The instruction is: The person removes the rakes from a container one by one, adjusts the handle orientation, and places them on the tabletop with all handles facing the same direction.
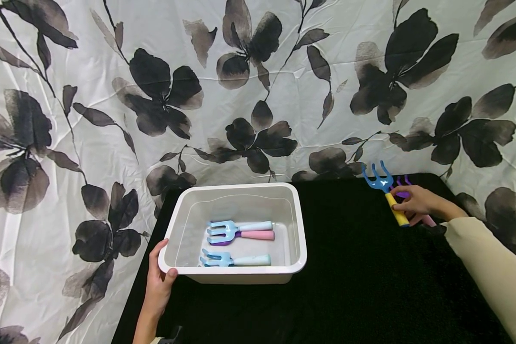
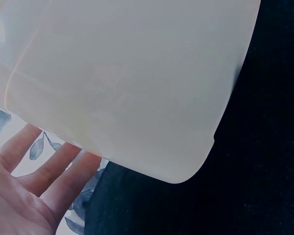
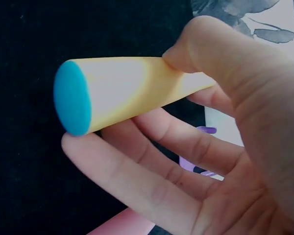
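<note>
My left hand point(image 1: 158, 279) holds a white plastic tub point(image 1: 236, 190) at its near left corner, thumb on the rim and fingers against the outer wall. In the left wrist view, the fingers point(image 2: 71, 181) reach the tub's pale side. Over at the right, my right hand point(image 1: 417, 203) pinches the yellow handle point(image 3: 122, 88) of a toy garden fork with blue tines point(image 1: 379, 181); the handle's end is blue. Behind that hand, partly hidden, is a purple tool with prongs point(image 1: 402, 193) and a pink handle point(image 1: 428, 220).
Inside the tub lie two light blue hand forks point(image 1: 251, 226) point(image 1: 251, 260) and a pink-handled tool point(image 1: 258, 235) whose purple head is partly covered by the upper fork. A black cloth surface point(image 1: 361, 282) lies beneath. Floral fabric point(image 1: 318, 95) hangs behind and at the left.
</note>
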